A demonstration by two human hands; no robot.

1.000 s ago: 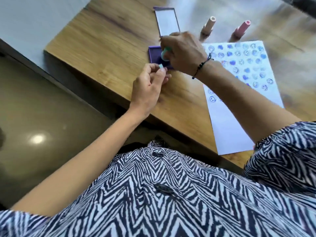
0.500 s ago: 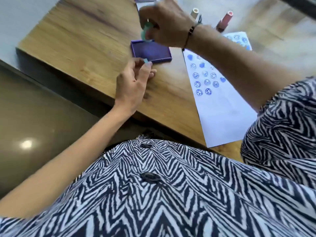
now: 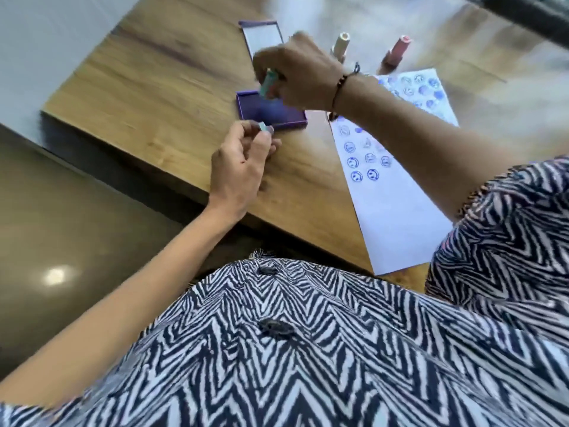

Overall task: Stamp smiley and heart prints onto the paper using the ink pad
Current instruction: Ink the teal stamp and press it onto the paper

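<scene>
Head view: your right hand (image 3: pixel 295 72) grips a teal stamp (image 3: pixel 267 84), long axis tilted, lower end aimed down-left at the ink pad (image 3: pixel 271 110) at upper centre. Left hand (image 3: pixel 238 167) pinches a small cap (image 3: pixel 264 127) by the pad's near edge. Your forearm crosses the paper (image 3: pixel 394 211); two stamps (image 3: pixel 340 44) stand behind.

shirt (image 3: pixel 308 349): black-white zigzag, dark buttons | right wrist: dark beaded bracelet (image 3: pixel 338 87)

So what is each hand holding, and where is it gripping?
The right hand pinches the green stamp by its upper barrel, over the ink pad. The left hand holds a small green cap at its fingertips.
</scene>
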